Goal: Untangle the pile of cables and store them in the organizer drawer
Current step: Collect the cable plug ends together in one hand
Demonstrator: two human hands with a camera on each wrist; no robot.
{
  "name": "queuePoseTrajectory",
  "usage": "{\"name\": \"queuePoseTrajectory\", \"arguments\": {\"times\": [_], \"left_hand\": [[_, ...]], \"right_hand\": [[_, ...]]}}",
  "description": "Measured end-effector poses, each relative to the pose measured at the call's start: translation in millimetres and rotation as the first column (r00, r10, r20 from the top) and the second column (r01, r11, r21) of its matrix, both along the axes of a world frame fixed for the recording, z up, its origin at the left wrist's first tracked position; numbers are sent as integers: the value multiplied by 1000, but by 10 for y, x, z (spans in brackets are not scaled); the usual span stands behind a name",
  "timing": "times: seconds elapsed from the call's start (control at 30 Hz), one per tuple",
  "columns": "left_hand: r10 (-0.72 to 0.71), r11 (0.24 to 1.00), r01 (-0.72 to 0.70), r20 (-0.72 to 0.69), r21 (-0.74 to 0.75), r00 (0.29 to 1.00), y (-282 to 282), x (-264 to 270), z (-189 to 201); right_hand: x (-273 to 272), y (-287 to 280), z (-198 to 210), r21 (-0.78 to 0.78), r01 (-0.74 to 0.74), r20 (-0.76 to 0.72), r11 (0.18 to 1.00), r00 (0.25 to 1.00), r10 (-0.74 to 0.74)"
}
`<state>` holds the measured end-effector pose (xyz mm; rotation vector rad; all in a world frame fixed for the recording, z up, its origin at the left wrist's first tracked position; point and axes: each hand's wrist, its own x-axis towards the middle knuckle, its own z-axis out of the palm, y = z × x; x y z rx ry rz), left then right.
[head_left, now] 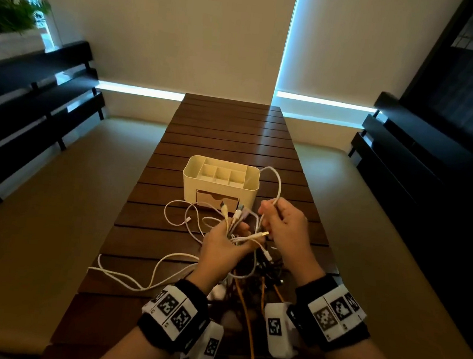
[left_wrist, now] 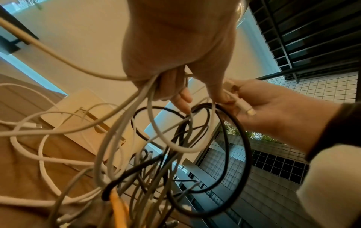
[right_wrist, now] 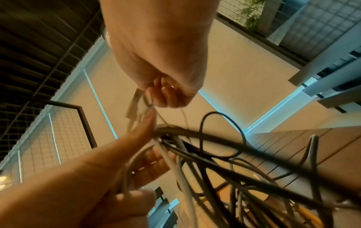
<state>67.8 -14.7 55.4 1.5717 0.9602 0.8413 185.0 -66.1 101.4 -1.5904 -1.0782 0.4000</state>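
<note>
Above the wooden table, my left hand (head_left: 232,233) grips a bundle of white cables (head_left: 235,216), and several plug ends stick up out of the fist. My right hand (head_left: 267,220) pinches one white cable (head_left: 278,185) that loops up beside the organizer. In the left wrist view the left hand (left_wrist: 175,86) clutches white strands, and a tangle of black and white cables (left_wrist: 175,154) hangs below it. In the right wrist view the right hand (right_wrist: 162,95) holds a white connector (right_wrist: 136,103). The cream organizer (head_left: 191,181) stands just beyond my hands, its small drawer (head_left: 217,201) closed.
More white cable (head_left: 125,278) trails over the table (head_left: 228,127) to the left. Black and orange cables (head_left: 247,316) lie between my wrists at the near edge. Dark benches (head_left: 38,93) flank both sides of the table. A plant (head_left: 11,11) stands at the far left.
</note>
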Motion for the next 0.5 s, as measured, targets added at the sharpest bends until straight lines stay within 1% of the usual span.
{"name": "queuePoseTrajectory", "arguments": {"times": [0.07,0.2,0.27,0.33,0.4,0.5], "left_hand": [[8,1000,-8,-34,-12,999,31,22,-45],[-1,1000,8,-241,29,970,133,-38,-148],[26,999,-11,-320,50,947,155,-95,-172],[78,995,-41,-426,96,901,198,-146,-213],[110,992,-62,-515,109,850,219,-193,-281],[123,991,-70,-600,112,791,248,-244,-395]], "right_hand": [[-27,-19,28,20,-10,-84,1000,996,11],[-35,-85,209,167,18,-276,986,961,30],[-28,-118,358,232,38,-342,972,939,45],[-12,-154,534,326,66,-399,943,914,74],[18,-198,734,418,87,-435,904,893,115],[76,-257,997,532,96,-471,841,859,200]]}}
